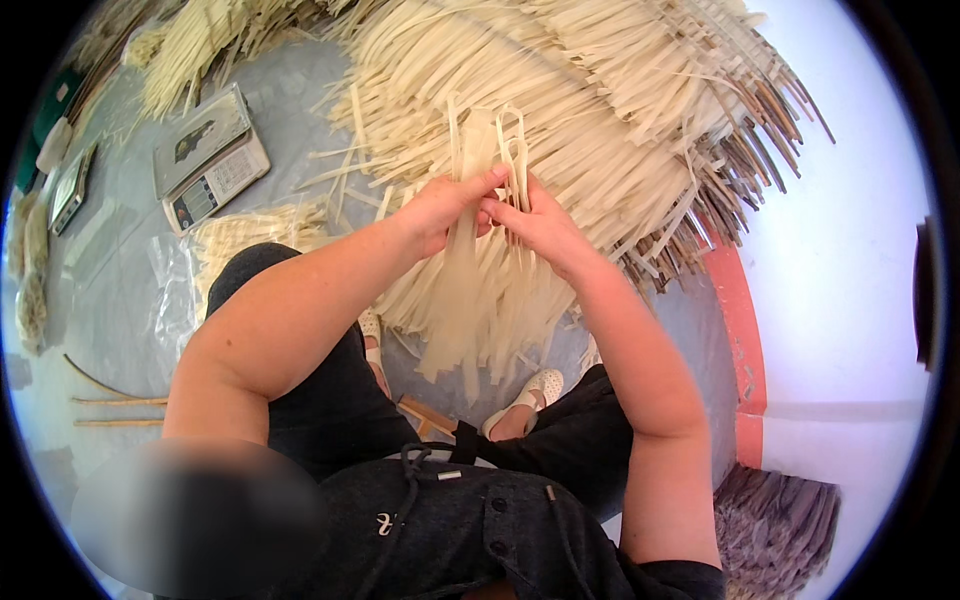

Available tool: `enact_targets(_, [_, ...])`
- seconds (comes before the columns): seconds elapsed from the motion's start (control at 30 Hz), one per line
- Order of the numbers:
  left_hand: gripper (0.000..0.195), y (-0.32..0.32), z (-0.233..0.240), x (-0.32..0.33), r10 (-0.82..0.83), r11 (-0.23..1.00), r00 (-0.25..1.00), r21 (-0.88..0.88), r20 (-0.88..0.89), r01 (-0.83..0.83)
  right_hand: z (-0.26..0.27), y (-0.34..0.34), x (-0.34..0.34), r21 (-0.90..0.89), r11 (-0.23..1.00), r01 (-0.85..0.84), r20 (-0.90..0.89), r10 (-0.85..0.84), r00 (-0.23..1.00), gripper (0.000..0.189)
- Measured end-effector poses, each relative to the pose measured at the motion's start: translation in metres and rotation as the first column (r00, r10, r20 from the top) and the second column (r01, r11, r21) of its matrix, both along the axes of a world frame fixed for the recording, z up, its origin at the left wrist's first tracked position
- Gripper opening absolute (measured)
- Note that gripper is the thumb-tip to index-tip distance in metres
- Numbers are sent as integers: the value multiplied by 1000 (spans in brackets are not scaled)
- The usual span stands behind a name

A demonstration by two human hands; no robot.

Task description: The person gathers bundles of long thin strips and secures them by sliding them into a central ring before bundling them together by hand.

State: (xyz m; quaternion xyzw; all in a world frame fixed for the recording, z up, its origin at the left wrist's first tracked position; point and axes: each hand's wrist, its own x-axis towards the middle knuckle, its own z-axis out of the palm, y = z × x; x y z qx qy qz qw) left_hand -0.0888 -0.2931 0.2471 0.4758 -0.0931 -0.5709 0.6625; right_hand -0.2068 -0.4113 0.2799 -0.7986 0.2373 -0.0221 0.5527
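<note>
Both hands are raised over a broad heap of pale cream, flat dried strips. My left hand grips a bundle of wide, thin strips that stand up above the thumb and hang down below the palm. Close beside it, my right hand pinches several narrow strips bent into loops at the top. The two thumbs nearly meet between the bundles. The fingers hide the gripped parts of the strips.
Left of the heap, a digital scale sits on the grey floor. A clear plastic bag with pale strips lies near my left knee. Brown stalk ends jut toward the white wall. Thin sticks lie at left.
</note>
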Motion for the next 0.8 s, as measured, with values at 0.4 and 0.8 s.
enact_targets(0.4, [39, -6, 3, -15, -4, 1000, 1000, 6, -29, 4, -12, 2, -18, 130, 984, 121, 94, -134, 987, 50])
enact_targets(0.8, [37, -17, 1, -8, 79, 995, 994, 54, 74, -83, -1, 0, -24, 359, 906, 223, 90, -272, 958, 43])
